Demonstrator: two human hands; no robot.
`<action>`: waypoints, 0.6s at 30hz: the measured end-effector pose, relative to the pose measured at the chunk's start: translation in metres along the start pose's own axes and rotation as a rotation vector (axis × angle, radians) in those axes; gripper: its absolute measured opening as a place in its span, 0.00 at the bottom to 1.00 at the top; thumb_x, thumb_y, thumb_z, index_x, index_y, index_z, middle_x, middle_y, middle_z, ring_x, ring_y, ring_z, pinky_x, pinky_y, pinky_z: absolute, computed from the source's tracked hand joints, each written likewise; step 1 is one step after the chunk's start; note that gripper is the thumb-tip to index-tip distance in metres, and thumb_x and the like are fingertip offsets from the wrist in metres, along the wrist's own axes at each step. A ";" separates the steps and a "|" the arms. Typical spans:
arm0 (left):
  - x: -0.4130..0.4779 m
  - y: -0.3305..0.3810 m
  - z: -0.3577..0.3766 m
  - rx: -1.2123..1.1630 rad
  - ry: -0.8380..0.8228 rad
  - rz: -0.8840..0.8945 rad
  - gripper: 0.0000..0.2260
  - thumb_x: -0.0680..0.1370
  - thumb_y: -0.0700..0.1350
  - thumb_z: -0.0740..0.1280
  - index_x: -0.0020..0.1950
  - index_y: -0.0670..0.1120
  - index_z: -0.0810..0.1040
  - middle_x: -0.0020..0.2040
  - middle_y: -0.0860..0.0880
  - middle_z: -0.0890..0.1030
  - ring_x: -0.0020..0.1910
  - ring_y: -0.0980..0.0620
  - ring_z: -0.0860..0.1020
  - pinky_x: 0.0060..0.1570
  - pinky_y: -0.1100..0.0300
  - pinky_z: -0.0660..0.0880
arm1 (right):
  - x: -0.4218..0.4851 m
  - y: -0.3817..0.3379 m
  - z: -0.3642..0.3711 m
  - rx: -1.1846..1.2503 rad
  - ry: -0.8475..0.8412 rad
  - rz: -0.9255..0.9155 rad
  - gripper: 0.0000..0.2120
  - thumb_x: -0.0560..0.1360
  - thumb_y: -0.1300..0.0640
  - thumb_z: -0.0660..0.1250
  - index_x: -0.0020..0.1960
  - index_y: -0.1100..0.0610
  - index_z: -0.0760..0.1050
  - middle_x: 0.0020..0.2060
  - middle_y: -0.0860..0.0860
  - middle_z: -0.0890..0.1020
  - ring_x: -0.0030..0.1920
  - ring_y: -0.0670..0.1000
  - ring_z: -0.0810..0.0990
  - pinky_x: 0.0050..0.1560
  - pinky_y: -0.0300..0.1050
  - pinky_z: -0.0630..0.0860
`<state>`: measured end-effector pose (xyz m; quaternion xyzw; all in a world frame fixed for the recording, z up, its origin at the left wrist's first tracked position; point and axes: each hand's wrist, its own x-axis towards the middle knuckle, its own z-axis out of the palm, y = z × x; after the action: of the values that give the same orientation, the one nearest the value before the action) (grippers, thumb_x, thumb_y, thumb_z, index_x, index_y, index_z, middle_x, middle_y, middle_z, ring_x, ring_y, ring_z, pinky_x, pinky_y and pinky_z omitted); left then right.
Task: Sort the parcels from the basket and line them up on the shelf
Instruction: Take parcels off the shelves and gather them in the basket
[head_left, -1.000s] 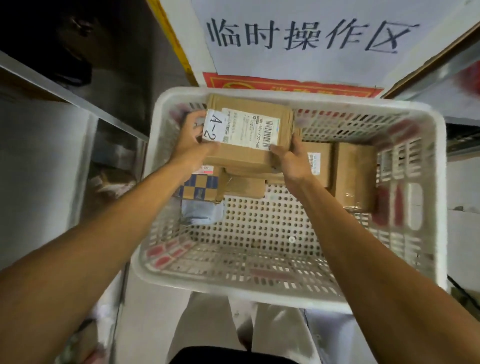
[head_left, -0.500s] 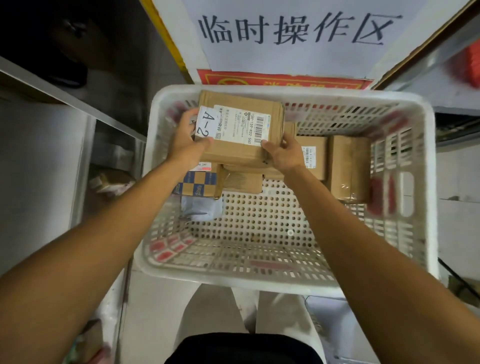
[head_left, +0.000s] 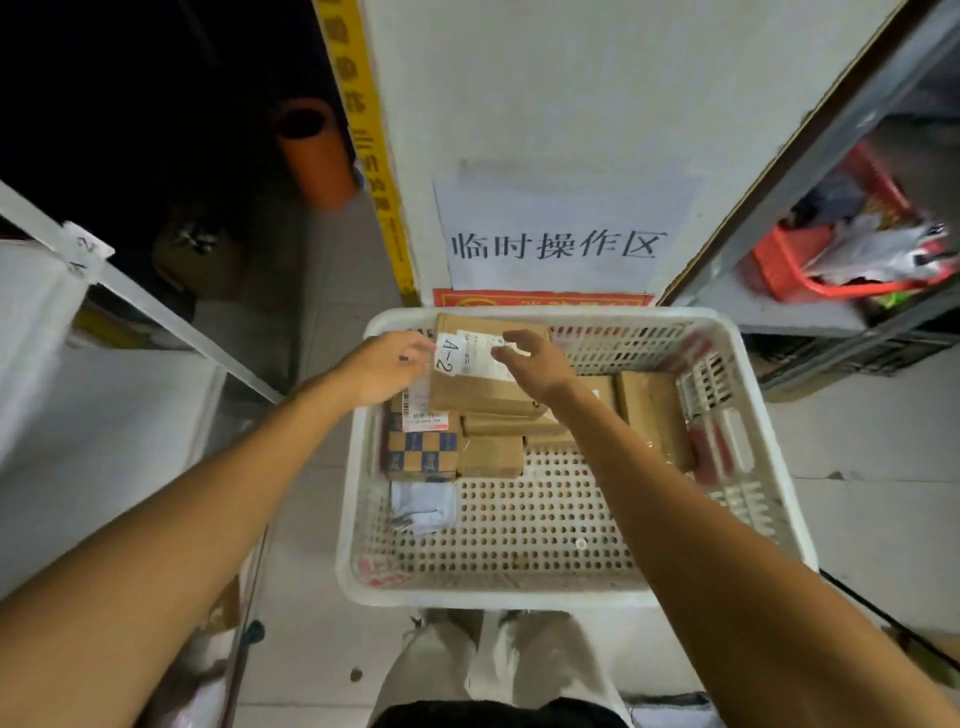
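Observation:
A white perforated basket (head_left: 769, 467) stands on the floor below me. At its far end I hold a brown cardboard parcel (head_left: 478, 397) that bears an "A-2" sticker and a shipping label. My left hand (head_left: 384, 369) grips its left edge by the sticker. My right hand (head_left: 537, 364) lies over its top right, fingers curled onto the label. Under and beside it lie a blue-checkered box (head_left: 422, 453), small brown boxes (head_left: 491, 456), a taller brown box (head_left: 655, 415) and a grey bag (head_left: 423, 506). The left shelf rail carries an "A-2" tag (head_left: 85, 252).
A white shelf (head_left: 62, 395) runs along the left. On the right, a grey metal shelf (head_left: 779, 312) holds a red basket (head_left: 810, 270) full of items. Ahead are a wall sign (head_left: 558, 244) and an orange tube (head_left: 311, 156).
The view has tilted up and pulled back, so both shelves show. My right hand has shifted from the parcel's right edge onto its top, over the label.

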<state>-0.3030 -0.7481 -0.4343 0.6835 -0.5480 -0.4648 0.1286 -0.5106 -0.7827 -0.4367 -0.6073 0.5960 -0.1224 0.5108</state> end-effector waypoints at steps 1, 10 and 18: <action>-0.010 0.003 -0.010 0.014 0.007 0.011 0.12 0.79 0.40 0.63 0.62 0.49 0.75 0.61 0.48 0.78 0.59 0.50 0.76 0.62 0.53 0.72 | -0.003 -0.010 0.002 -0.027 -0.012 -0.021 0.23 0.81 0.51 0.62 0.73 0.58 0.67 0.71 0.56 0.70 0.69 0.56 0.70 0.67 0.49 0.66; -0.100 0.002 -0.075 0.093 0.294 -0.099 0.15 0.79 0.44 0.65 0.66 0.49 0.74 0.62 0.48 0.77 0.56 0.53 0.76 0.54 0.60 0.72 | -0.008 -0.110 0.031 -0.163 -0.267 -0.281 0.21 0.80 0.50 0.62 0.70 0.58 0.71 0.68 0.54 0.74 0.66 0.55 0.74 0.56 0.41 0.70; -0.240 -0.006 -0.104 0.103 0.566 -0.275 0.17 0.80 0.44 0.64 0.69 0.53 0.70 0.65 0.53 0.73 0.63 0.49 0.74 0.63 0.54 0.71 | -0.057 -0.202 0.095 -0.251 -0.546 -0.599 0.26 0.79 0.47 0.65 0.73 0.55 0.66 0.69 0.56 0.73 0.68 0.55 0.72 0.67 0.46 0.69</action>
<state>-0.2104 -0.5720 -0.2638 0.8589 -0.4158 -0.2409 0.1771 -0.3322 -0.7364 -0.2982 -0.8213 0.2465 -0.0266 0.5139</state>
